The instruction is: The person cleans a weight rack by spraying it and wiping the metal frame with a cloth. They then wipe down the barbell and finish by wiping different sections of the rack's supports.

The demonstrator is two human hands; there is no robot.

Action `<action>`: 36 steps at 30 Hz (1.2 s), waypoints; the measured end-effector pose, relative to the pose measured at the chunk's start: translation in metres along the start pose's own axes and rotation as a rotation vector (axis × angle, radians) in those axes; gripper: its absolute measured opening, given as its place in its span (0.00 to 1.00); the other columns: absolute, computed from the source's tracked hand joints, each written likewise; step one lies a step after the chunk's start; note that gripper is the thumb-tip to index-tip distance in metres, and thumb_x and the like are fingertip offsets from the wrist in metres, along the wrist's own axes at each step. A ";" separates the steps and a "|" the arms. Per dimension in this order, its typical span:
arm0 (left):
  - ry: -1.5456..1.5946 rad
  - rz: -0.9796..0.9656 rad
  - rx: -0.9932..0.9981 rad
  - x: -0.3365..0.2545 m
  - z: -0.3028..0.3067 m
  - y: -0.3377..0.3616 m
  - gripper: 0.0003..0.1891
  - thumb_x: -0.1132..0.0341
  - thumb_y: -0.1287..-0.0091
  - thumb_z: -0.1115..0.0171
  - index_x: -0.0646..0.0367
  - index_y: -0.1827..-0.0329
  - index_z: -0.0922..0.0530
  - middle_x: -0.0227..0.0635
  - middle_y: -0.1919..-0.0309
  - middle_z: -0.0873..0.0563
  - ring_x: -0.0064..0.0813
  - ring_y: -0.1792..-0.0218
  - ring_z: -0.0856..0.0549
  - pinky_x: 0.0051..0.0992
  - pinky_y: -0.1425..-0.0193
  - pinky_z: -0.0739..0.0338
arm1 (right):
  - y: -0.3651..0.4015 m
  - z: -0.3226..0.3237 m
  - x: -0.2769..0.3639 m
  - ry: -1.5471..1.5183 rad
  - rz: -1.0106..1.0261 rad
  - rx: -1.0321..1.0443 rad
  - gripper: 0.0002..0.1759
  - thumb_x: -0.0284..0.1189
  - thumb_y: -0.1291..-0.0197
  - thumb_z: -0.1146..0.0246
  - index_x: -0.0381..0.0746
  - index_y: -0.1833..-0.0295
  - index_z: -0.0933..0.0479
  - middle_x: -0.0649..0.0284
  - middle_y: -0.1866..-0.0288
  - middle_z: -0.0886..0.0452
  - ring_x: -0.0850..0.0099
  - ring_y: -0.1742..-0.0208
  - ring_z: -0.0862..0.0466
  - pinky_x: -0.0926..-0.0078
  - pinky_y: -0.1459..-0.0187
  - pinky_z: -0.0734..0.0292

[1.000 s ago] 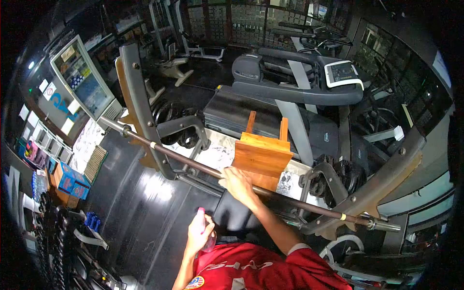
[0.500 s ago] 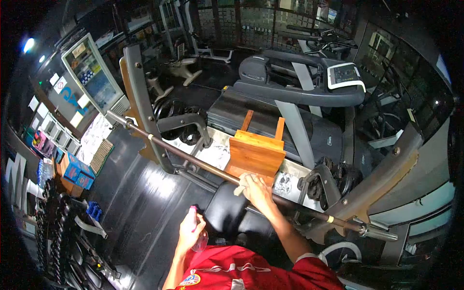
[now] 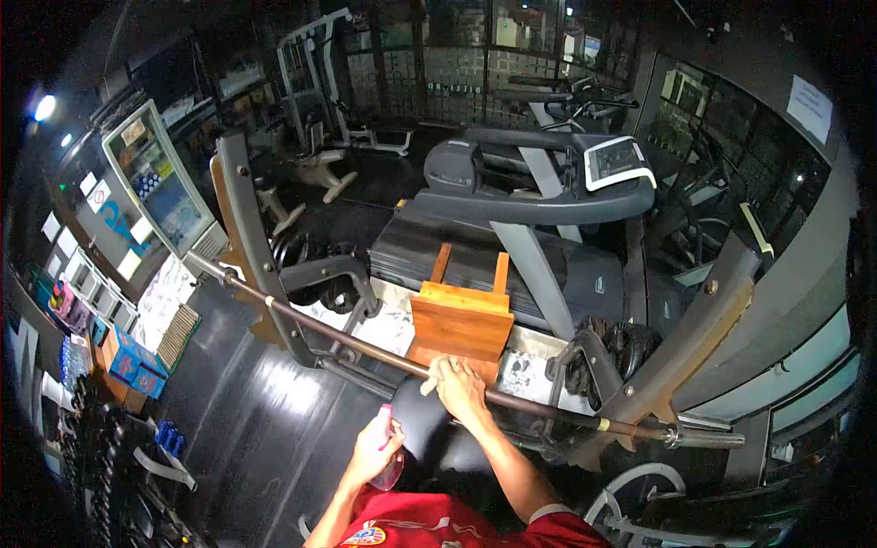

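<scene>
My right hand curls its fingers over the bar, pinching a pale cloth against it, apparently for contact. Left and right posts seemingly bear the bar's weight. Nearer, my left hand wraps its fingers around a spray bottle.

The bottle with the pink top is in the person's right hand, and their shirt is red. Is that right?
Not quite: the bottle with the pink top is in the left hand, as the head view shows. The shirt is indeed red.
</scene>
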State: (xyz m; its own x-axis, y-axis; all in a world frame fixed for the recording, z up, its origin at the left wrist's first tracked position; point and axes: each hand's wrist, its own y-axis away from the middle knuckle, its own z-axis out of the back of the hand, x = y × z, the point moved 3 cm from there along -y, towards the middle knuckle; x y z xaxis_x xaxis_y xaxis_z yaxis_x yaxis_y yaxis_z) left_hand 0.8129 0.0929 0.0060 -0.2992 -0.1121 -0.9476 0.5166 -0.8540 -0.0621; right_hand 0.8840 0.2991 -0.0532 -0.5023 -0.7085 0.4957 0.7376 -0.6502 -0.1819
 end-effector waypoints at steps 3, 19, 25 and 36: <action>0.114 0.094 -0.003 -0.002 0.004 -0.006 0.08 0.71 0.36 0.38 0.62 0.59 0.27 0.30 0.71 0.22 0.18 0.76 0.21 0.21 0.70 0.25 | -0.023 0.004 -0.006 -0.053 -0.157 0.203 0.17 0.35 0.38 0.46 0.45 0.44 0.28 0.47 0.59 0.18 0.47 0.56 0.18 0.54 0.54 0.24; 0.213 0.308 -0.356 0.038 0.043 0.008 0.09 0.77 0.38 0.40 0.64 0.57 0.28 0.30 0.74 0.22 0.20 0.80 0.21 0.22 0.74 0.24 | -0.046 -0.034 -0.053 -0.065 -0.081 0.541 0.19 0.39 0.35 0.48 0.34 0.60 0.21 0.47 0.63 0.17 0.53 0.57 0.18 0.60 0.57 0.24; 0.344 0.295 -0.187 0.026 0.032 -0.035 0.08 0.76 0.37 0.40 0.63 0.57 0.28 0.29 0.74 0.22 0.19 0.79 0.21 0.21 0.72 0.24 | 0.008 0.028 0.004 -0.160 0.059 0.060 0.12 0.29 0.41 0.43 0.38 0.54 0.21 0.51 0.52 0.19 0.51 0.48 0.21 0.55 0.46 0.29; 0.221 0.243 -0.155 0.029 0.020 -0.016 0.07 0.75 0.36 0.40 0.63 0.58 0.28 0.29 0.74 0.22 0.18 0.79 0.20 0.21 0.74 0.24 | 0.073 0.001 0.012 -0.046 0.273 -0.117 0.15 0.23 0.50 0.39 0.39 0.54 0.20 0.57 0.47 0.20 0.55 0.37 0.27 0.53 0.32 0.39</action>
State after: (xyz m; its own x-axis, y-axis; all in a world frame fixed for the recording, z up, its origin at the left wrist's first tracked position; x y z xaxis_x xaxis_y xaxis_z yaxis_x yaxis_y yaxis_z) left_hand 0.7803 0.0930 -0.0144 0.0194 -0.1749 -0.9844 0.6718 -0.7269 0.1424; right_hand 0.9323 0.2437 -0.0598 -0.2692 -0.8501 0.4526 0.7842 -0.4663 -0.4093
